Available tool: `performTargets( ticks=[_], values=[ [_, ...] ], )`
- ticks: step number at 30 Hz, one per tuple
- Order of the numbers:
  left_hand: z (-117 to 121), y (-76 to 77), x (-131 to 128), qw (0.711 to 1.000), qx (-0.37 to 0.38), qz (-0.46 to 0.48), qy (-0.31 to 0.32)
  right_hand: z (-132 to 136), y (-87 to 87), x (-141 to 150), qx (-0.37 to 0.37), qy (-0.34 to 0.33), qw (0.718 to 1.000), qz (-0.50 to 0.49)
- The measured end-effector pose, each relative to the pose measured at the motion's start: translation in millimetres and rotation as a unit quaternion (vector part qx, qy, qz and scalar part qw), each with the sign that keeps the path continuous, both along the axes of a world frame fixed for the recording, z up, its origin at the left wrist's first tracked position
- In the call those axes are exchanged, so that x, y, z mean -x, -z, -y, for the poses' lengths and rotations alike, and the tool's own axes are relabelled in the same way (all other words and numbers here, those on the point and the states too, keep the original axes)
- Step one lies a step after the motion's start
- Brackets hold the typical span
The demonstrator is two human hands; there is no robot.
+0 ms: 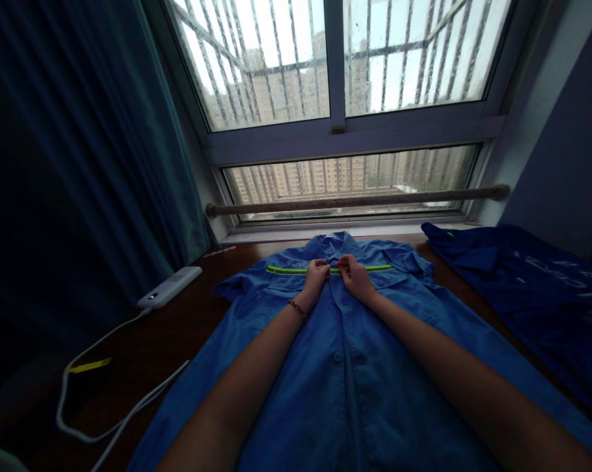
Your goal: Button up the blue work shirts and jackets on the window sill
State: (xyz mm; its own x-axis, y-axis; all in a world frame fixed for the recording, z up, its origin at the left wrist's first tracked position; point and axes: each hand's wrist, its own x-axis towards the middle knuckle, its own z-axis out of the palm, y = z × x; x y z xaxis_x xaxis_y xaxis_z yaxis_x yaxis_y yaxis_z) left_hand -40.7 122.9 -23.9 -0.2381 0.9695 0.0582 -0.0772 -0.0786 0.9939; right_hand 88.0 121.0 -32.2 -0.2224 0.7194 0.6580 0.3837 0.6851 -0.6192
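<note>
Two-hand grip (335,275) on one shirt (355,367)

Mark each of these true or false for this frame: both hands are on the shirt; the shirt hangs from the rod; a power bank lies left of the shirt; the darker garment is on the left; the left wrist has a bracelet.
1. Both hands, left hand and right hand, are on the shirt: true, at the placket near the yellow stripe.
2. The shirt hangs from the rod: false, it lies flat on the table.
3. A power bank lies left of the shirt: true.
4. The darker garment is on the left: false, right.
5. The left wrist has a bracelet: true.
</note>
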Motion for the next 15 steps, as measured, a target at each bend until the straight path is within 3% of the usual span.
performTargets(
  ticks=[15],
  values=[
    [6.6,-2.8,-4.4,0.998,-0.021,-0.029,-0.046,2.9,-3.4,-0.1,-0.033,-0.002,0.999,0.039]
  ],
)
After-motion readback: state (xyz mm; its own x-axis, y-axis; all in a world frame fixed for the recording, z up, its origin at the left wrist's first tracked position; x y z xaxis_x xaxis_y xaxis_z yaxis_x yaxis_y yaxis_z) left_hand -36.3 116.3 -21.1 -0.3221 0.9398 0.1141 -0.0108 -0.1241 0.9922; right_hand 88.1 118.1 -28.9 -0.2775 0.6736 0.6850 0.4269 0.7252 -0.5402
